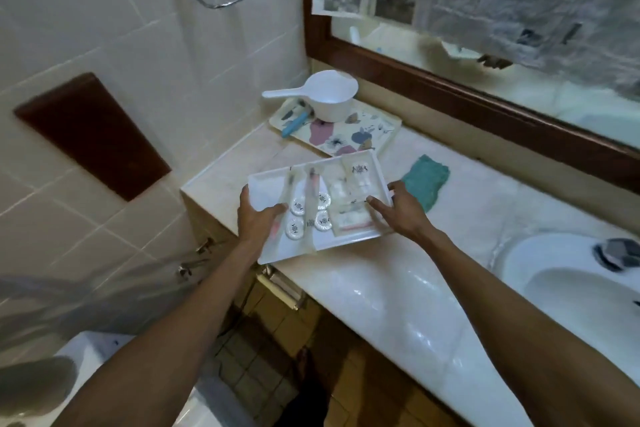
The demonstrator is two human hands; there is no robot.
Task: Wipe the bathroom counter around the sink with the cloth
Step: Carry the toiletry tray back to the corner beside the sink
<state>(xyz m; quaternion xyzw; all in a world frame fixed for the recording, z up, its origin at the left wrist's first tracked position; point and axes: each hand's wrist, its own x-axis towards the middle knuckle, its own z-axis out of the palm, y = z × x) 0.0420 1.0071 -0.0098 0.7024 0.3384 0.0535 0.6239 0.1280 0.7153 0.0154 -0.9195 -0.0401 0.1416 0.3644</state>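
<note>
Both hands, the left hand point(258, 215) and right hand point(398, 208), grip opposite ends of the tray point(266, 184), seemingly just lifted, while the cloth point(426, 180) lies on the worktop point(467, 215) just beyond the right hand, long axis running away from the tray toward the mirror point(519, 87).

Head view: left hand point(258, 217) and right hand point(398, 210) grip opposite edges of a white tray point(266, 184) of toiletries on the marble desk point(467, 204), with a teal cloth point(426, 180) just right of it, a floral tray point(388, 128) bearing a white dipper point(329, 94) behind, and the sink point(540, 253) at far right.
</note>
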